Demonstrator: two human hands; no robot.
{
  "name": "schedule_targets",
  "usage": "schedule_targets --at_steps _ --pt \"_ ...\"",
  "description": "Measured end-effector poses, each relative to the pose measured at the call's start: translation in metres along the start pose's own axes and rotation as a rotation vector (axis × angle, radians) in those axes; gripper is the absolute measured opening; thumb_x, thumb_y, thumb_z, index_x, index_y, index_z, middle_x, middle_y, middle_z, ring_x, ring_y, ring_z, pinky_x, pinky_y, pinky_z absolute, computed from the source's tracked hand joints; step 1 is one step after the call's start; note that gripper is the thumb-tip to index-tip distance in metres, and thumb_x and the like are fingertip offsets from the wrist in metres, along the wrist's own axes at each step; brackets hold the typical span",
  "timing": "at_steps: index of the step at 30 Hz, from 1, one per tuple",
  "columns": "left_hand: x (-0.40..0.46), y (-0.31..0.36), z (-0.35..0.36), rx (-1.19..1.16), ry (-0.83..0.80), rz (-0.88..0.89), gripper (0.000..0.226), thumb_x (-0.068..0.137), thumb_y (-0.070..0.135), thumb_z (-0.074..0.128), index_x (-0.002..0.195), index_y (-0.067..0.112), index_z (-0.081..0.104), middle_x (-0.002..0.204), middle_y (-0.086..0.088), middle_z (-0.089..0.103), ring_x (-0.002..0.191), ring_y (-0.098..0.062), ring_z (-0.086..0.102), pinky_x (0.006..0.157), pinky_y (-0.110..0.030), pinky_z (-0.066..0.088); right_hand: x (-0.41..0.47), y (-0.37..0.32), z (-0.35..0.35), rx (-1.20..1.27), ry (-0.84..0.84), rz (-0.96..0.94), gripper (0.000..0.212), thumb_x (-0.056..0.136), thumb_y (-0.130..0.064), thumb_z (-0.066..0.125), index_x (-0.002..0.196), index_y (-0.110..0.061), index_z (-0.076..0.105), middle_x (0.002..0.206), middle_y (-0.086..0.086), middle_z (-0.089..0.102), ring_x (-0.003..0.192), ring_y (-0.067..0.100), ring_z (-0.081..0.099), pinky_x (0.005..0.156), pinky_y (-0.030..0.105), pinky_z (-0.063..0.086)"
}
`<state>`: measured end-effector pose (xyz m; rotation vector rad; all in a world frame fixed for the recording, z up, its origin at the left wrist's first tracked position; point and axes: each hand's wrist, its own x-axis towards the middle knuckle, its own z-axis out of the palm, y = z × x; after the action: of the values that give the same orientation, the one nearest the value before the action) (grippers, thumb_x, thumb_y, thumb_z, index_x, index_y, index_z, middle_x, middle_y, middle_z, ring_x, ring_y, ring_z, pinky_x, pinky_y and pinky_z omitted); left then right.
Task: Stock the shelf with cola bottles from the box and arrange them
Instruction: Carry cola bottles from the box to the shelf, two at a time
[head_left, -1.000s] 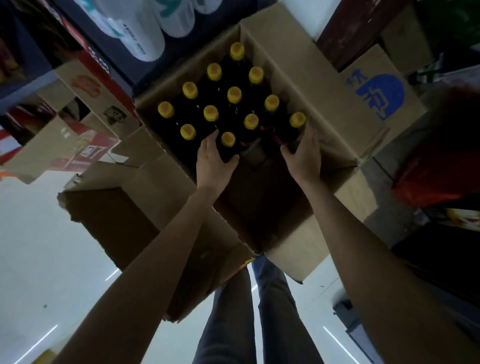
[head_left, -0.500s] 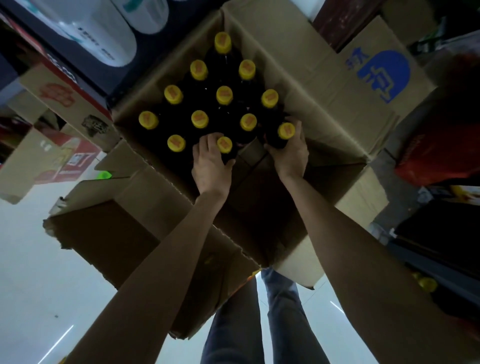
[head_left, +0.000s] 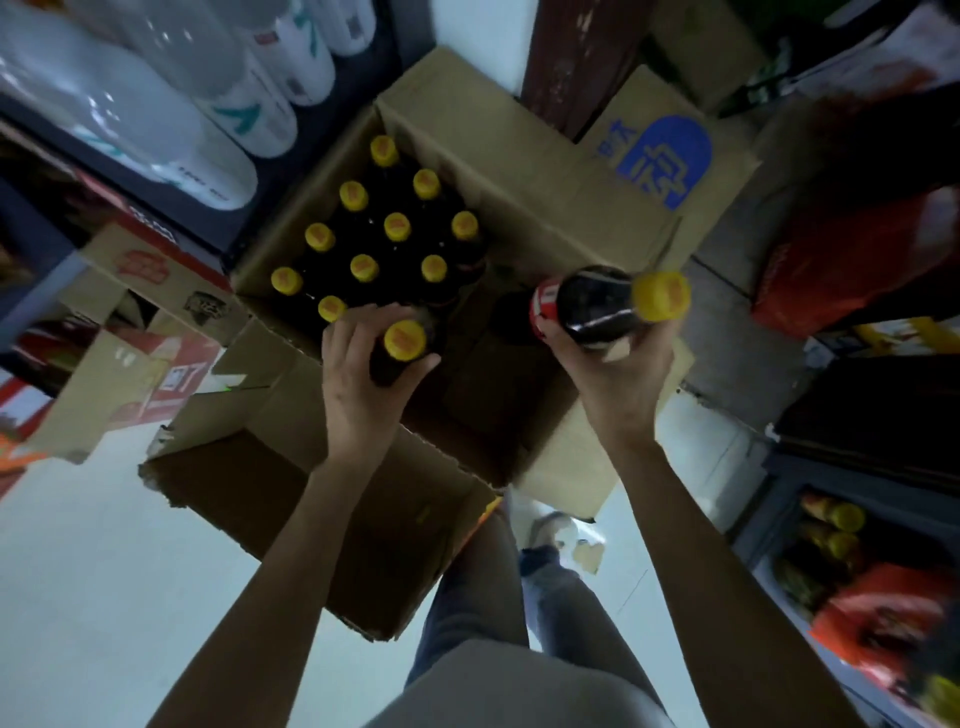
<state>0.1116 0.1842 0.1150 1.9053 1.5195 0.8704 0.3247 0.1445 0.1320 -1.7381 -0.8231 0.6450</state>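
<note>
Hands grip one cola bottle each, left hand (head_left: 358, 379) lifting a bottle (head_left: 402, 343), right hand (head_left: 613, 374) tilting another (head_left: 597, 306), ten left boxed (head_left: 498, 130) beyond the fingers, none shelved yet.

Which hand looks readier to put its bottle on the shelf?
Probably the right hand: its bottle is lifted out and tilted. The left hand grips one just above the box.

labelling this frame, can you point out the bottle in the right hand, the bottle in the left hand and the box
right-hand bottle (head_left: 597, 306), head view, dark shoulder
left-hand bottle (head_left: 404, 340), head view, yellow cap
box (head_left: 519, 171), head view, far inner wall
</note>
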Motion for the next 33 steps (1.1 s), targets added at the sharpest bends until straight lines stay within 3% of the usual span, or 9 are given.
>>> schedule_targets --at_steps 3,6,8,11,13,16,21,27,33 --pt "-0.013 0.048 -0.019 -0.216 -0.013 0.106 0.039 0.083 0.022 0.068 0.119 0.018 0.052 0.119 0.011 0.051 0.124 -0.012 0.044 0.106 -0.024 0.036 -0.026 -0.024 -0.044 0.082 0.043 -0.067 0.059 0.065 -0.029 0.083 0.110 -0.044 0.048 0.108 -0.012 0.056 0.103 0.005 0.058 0.090 0.024 0.045" --pt "-0.026 0.087 -0.023 -0.349 -0.103 0.212 0.030 0.092 0.037 0.056 0.121 0.030 0.052 0.125 0.022 0.046 0.119 -0.006 0.046 0.102 -0.027 0.038 -0.053 -0.037 -0.093 0.073 -0.012 -0.111 0.057 0.071 -0.036 0.080 0.114 -0.051 0.046 0.107 0.010 0.055 0.101 0.028 0.056 0.086 0.043 0.048" --pt "-0.039 0.111 -0.017 -0.467 -0.207 0.182 0.034 0.094 0.038 0.052 0.126 0.045 0.047 0.126 0.022 0.049 0.119 -0.010 0.048 0.102 -0.031 0.038 -0.074 -0.034 -0.127 0.018 -0.028 -0.100 0.055 0.073 -0.039 0.078 0.116 -0.048 0.046 0.106 0.017 0.052 0.099 0.034 0.054 0.082 0.052 0.047" --pt "-0.077 0.147 0.006 -0.553 -0.357 0.123 0.039 0.092 0.027 0.046 0.129 0.042 0.045 0.126 0.028 0.053 0.121 0.001 0.048 0.103 -0.022 0.036 -0.120 -0.015 -0.179 -0.004 0.052 -0.038 0.055 0.075 -0.042 0.076 0.122 -0.029 0.050 0.107 0.012 0.055 0.101 0.033 0.055 0.086 0.055 0.045" --pt "-0.113 0.172 0.027 -0.568 -0.468 0.120 0.034 0.093 0.031 0.044 0.127 0.030 0.045 0.121 0.025 0.056 0.116 -0.001 0.051 0.100 -0.021 0.037 -0.157 -0.001 -0.216 0.007 0.113 0.005 0.059 0.075 -0.039 0.076 0.124 -0.017 0.050 0.109 0.013 0.055 0.103 0.033 0.055 0.089 0.054 0.045" --pt "-0.175 0.208 0.058 -0.551 -0.586 0.170 0.035 0.094 0.036 0.042 0.120 0.014 0.049 0.112 0.011 0.058 0.109 -0.002 0.054 0.096 -0.022 0.039 -0.220 0.018 -0.276 0.005 0.213 0.039 0.053 0.074 -0.034 0.073 0.121 -0.023 0.050 0.107 0.009 0.056 0.100 0.028 0.056 0.088 0.047 0.047" --pt "-0.290 0.277 0.103 -0.587 -0.778 0.277 0.033 0.094 0.037 0.042 0.113 0.011 0.051 0.103 0.007 0.058 0.099 -0.003 0.055 0.091 -0.022 0.041 -0.331 0.041 -0.382 0.058 0.390 0.104 0.072 0.068 -0.031 0.078 0.127 -0.036 0.037 0.116 -0.016 0.055 0.108 0.013 0.058 0.092 0.028 0.048" --pt "-0.407 0.375 0.141 -0.633 -0.916 0.404 0.018 0.092 0.037 0.040 0.106 0.032 0.051 0.096 0.022 0.062 0.094 0.002 0.057 0.086 -0.015 0.041 -0.431 0.034 -0.509 -0.028 0.534 0.106 0.065 0.066 -0.041 0.077 0.118 -0.055 0.041 0.116 -0.017 0.058 0.105 0.008 0.061 0.081 0.016 0.046" --pt "-0.478 0.488 0.163 -0.707 -1.001 0.634 0.020 0.093 0.038 0.038 0.104 0.027 0.052 0.097 0.002 0.060 0.091 -0.014 0.059 0.081 -0.028 0.048 -0.481 0.012 -0.622 -0.102 0.710 0.026 0.065 0.071 -0.044 0.073 0.130 -0.048 0.044 0.126 -0.017 0.058 0.116 0.005 0.058 0.095 0.023 0.047"
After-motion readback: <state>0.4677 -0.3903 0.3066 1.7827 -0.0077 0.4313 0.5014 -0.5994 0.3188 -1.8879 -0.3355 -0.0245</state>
